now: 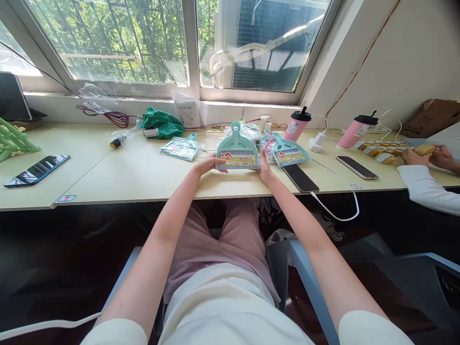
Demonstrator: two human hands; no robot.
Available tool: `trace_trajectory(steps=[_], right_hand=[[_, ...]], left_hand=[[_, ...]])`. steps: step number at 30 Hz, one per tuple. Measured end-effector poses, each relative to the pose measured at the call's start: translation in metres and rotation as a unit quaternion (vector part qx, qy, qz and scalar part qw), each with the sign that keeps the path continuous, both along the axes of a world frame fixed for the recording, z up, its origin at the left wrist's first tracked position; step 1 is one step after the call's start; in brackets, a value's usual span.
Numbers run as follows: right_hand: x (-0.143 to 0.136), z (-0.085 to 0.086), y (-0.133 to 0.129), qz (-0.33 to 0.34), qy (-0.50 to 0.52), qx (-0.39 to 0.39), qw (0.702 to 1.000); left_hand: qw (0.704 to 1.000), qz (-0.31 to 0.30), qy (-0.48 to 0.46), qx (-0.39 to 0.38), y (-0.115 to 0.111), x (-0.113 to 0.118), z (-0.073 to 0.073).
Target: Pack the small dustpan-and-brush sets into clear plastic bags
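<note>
Head view: my left grip (208, 165) and right grip (265, 168) are pinching the dustpan (237, 149) near the tabletop's (143, 177) front edge, apparently steadying it; moving calls for even pressure.

My feed: I've got the pale table (108, 179) — wrapped dustpan (180, 148) flat | green bag (165, 125) behind | phone (38, 171) far left | pink cups (297, 127) right

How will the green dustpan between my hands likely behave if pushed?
The dustpan is probably stiff: its outline looks unbent between the left hand and right hand. Its wide, straight lower edge suggests it would slide rather than roll.
</note>
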State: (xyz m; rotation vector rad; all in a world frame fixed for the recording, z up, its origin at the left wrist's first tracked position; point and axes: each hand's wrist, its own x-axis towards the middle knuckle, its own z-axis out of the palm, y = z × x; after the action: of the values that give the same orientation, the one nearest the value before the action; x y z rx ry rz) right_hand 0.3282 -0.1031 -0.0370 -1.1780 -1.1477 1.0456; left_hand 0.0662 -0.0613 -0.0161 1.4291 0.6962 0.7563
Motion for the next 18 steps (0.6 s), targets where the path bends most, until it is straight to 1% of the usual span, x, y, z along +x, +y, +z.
trace_trajectory(steps=[2, 4, 6, 8, 10, 13, 15, 18], right_hand=[[-0.002, 0.006, -0.008, 0.022, 0.024, -0.002, 0.999], [-0.007, 0.010, -0.015, 0.072, 0.027, 0.002, 0.997], [-0.017, 0.010, -0.020, 0.134, 0.012, -0.005, 0.991], [-0.032, 0.009, -0.022, 0.174, -0.011, -0.027, 0.984], [-0.050, 0.008, -0.022, 0.162, -0.020, -0.046, 0.986], [-0.072, 0.010, -0.022, 0.104, 0.028, -0.051, 0.993], [-0.082, 0.012, -0.022, 0.065, 0.069, -0.055, 0.994], [-0.092, 0.015, -0.020, 0.017, 0.090, -0.061, 0.994]], left_hand=[[0.999, 0.035, -0.038, 0.012, 0.004, -0.004, 0.000], [0.996, 0.065, -0.062, 0.015, 0.007, -0.008, 0.000], [0.995, 0.076, -0.061, 0.005, 0.009, -0.011, 0.000], [0.996, 0.073, -0.050, -0.013, 0.010, -0.012, -0.001], [0.996, 0.069, -0.045, -0.026, 0.010, -0.012, -0.002], [0.996, 0.064, -0.055, -0.029, 0.008, -0.011, -0.001], [0.996, 0.065, -0.057, -0.033, 0.007, -0.012, 0.001], [0.994, 0.082, -0.044, -0.054, 0.006, -0.015, 0.006]])
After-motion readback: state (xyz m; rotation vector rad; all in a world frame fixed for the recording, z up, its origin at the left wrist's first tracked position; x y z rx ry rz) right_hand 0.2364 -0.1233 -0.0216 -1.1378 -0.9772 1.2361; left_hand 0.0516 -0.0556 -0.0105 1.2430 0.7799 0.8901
